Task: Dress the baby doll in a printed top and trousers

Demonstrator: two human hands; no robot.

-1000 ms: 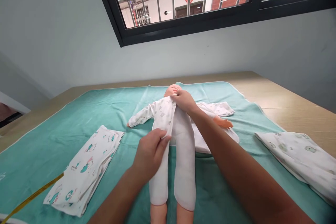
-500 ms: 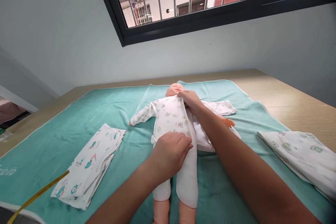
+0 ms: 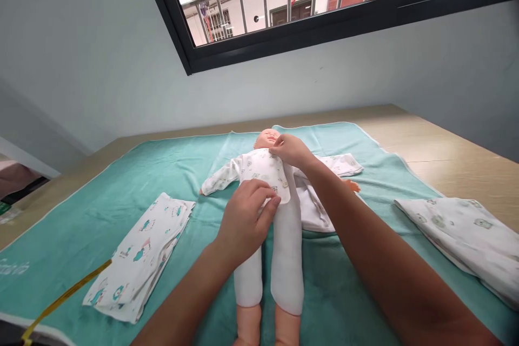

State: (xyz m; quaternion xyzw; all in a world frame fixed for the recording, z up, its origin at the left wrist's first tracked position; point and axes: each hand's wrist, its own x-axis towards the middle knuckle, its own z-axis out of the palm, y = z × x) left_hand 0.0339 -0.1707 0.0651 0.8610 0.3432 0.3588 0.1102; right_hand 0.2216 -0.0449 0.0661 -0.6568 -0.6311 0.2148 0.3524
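A baby doll lies on its back on a teal towel, head toward the wall. It wears a white printed top, half open on its right side. My left hand lies on the doll's belly, fingers curled, pinching the lower edge of the top's front flap. My right hand pinches the same flap at the collar, just below the doll's chin. The doll's bare hand pokes out beside my right forearm.
A folded printed cloth lies on the towel at the left, another folded cloth at the right on the wooden table. A yellow tape crosses the lower left corner. A barred window is in the wall behind.
My left hand pulled the top's front flap across the doll's chest and now sits higher on the belly. My right hand stayed at the collar.
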